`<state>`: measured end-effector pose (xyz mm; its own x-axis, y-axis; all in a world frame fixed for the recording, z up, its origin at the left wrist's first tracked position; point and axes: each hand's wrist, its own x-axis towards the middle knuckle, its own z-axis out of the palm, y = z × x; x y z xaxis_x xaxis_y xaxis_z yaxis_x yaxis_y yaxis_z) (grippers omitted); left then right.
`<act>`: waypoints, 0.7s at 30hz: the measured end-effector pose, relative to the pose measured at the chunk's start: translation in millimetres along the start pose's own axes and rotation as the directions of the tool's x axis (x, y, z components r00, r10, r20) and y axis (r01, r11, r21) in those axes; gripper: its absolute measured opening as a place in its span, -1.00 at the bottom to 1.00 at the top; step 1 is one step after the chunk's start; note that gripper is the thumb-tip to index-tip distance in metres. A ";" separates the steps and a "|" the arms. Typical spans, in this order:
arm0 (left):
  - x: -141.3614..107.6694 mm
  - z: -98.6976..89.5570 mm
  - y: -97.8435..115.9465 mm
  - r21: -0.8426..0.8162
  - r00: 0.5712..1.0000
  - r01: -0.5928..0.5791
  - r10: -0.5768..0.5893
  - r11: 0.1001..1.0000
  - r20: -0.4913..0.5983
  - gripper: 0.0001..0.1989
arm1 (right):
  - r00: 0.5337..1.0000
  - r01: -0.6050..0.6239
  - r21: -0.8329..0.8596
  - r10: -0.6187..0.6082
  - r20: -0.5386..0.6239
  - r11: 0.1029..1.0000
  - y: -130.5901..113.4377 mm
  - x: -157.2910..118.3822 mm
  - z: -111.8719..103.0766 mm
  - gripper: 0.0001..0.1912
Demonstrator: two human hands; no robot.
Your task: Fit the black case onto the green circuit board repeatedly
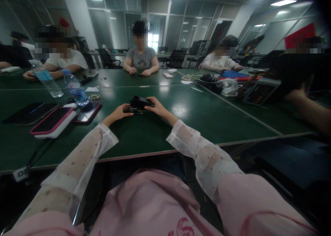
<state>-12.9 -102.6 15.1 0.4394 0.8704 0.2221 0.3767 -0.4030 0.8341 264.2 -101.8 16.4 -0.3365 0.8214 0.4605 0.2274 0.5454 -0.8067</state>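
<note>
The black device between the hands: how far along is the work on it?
The left hand and right hand already have hold of the black device, one at each end. Handling it is what's in hand. Its details are too blurred to show anything finished, or what is left.

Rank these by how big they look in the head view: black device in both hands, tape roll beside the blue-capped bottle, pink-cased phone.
1. Pink-cased phone
2. Black device
3. Tape roll, clearly smallest
</note>
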 end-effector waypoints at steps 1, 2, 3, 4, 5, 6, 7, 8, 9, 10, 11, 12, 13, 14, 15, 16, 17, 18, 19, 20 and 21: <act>0.0 0.2 -0.4 -0.017 1.000 -0.001 0.001 1.000 0.003 -0.33 | 1.000 -0.006 0.006 0.006 -0.027 1.000 -1.5 1.0 -1.9 -0.35; 0.0 0.2 -0.7 -0.029 1.000 -0.003 0.003 1.000 0.005 -0.33 | 0.998 -0.015 0.008 0.016 -0.059 1.000 -2.5 2.0 -4.0 -0.34; -0.1 0.1 -1.0 -0.033 1.000 -0.006 0.006 0.999 0.006 -0.33 | 0.995 -0.023 0.004 0.023 -0.096 1.000 -2.8 2.9 -6.2 -0.34; -0.2 -0.1 -1.1 -0.032 1.000 -0.008 0.009 0.999 0.008 -0.33 | 0.989 -0.028 -0.009 0.026 -0.143 1.000 -2.2 3.7 -8.5 -0.35; -0.4 -0.3 -1.1 -0.027 1.000 -0.010 0.010 1.000 0.010 -0.33 | 0.980 -0.033 -0.032 0.026 -0.198 0.999 -0.7 4.5 -10.9 -0.36; -0.5 -0.7 -1.0 -0.022 1.000 -0.012 0.013 1.000 0.011 -0.33 | 0.966 -0.045 -0.062 0.027 -0.259 0.997 1.6 5.1 -13.3 -0.37; -0.6 -1.1 -0.9 -0.017 1.000 -0.016 0.017 1.000 0.015 -0.33 | 0.947 -0.063 -0.096 0.029 -0.319 0.993 4.4 5.5 -15.8 -0.38; -0.7 -1.4 -0.9 -0.011 1.000 -0.020 0.021 1.000 0.018 -0.33 | 0.926 -0.089 -0.129 0.035 -0.375 0.988 7.7 5.8 -18.2 -0.39; -0.6 -1.7 -1.0 -0.006 1.000 -0.022 0.022 1.000 0.022 -0.34 | 0.907 -0.122 -0.160 0.044 -0.419 0.980 11.2 5.9 -20.5 -0.40; -0.5 -1.9 -1.3 -0.002 0.999 -0.023 0.023 1.000 0.024 -0.34 | 0.893 -0.153 -0.190 0.053 -0.448 0.970 14.7 5.8 -22.7 -0.41; -0.3 -2.0 -1.7 0.000 0.999 -0.022 0.022 1.000 0.025 -0.35 | 0.882 -0.184 -0.220 0.062 -0.467 0.958 18.1 5.4 -24.6 -0.42; 0.0 -2.0 -2.3 0.001 0.999 -0.022 0.022 1.000 0.026 -0.35 | 0.874 -0.211 -0.251 0.068 -0.481 0.945 21.2 4.9 -26.2 -0.43; 0.4 -2.0 -3.0 0.002 0.999 -0.021 0.021 1.000 0.027 -0.35 | 0.868 -0.237 -0.281 0.073 -0.492 0.930 24.0 4.2 -27.5 -0.44; 0.7 -1.9 -3.7 0.003 0.999 -0.022 0.022 1.000 0.025 -0.35 | 0.863 -0.261 -0.308 0.078 -0.499 0.915 26.6 3.4 -28.3 -0.45; 1.0 -1.9 -4.2 0.006 0.999 -0.022 0.022 1.000 0.024 -0.34 | 0.859 -0.282 -0.330 0.084 -0.505 0.901 28.8 2.5 -28.9 -0.45; 1.1 -1.9 -4.6 0.011 0.999 -0.023 0.022 1.000 0.022 -0.34 | 0.857 -0.301 -0.348 0.091 -0.507 0.888 30.8 1.7 -29.2 -0.45; 1.2 -1.9 -4.9 0.017 1.000 -0.023 0.022 1.000 0.021 -0.34 | 0.855 -0.317 -0.363 0.099 -0.509 0.876 32.5 1.0 -29.2 -0.45; 1.2 -2.0 -4.9 0.022 1.000 -0.022 0.022 1.000 0.021 -0.34 | 0.855 -0.329 -0.375 0.105 -0.508 0.867 34.0 0.3 -29.0 -0.46; 1.1 -2.1 -4.9 0.025 1.000 -0.022 0.022 0.999 0.022 -0.35 | 0.854 -0.339 -0.384 0.110 -0.509 0.859 35.1 -0.4 -28.8 -0.46; 1.1 -2.2 -5.0 0.026 0.999 -0.023 0.023 0.999 0.023 -0.35 | 0.853 -0.348 -0.391 0.114 -0.509 0.852 35.9 -0.9 -28.4 -0.47; 1.1 -2.4 -5.2 0.026 0.999 -0.026 0.025 0.999 0.026 -0.35 | 0.852 -0.356 -0.396 0.120 -0.510 0.847 36.4 -1.4 -28.0 -0.47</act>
<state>-16.3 -99.0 12.3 0.4698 0.8524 0.2295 0.3864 -0.4323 0.8148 298.5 -78.4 -3.2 0.2067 0.8500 0.4845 0.6738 0.2354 -0.7004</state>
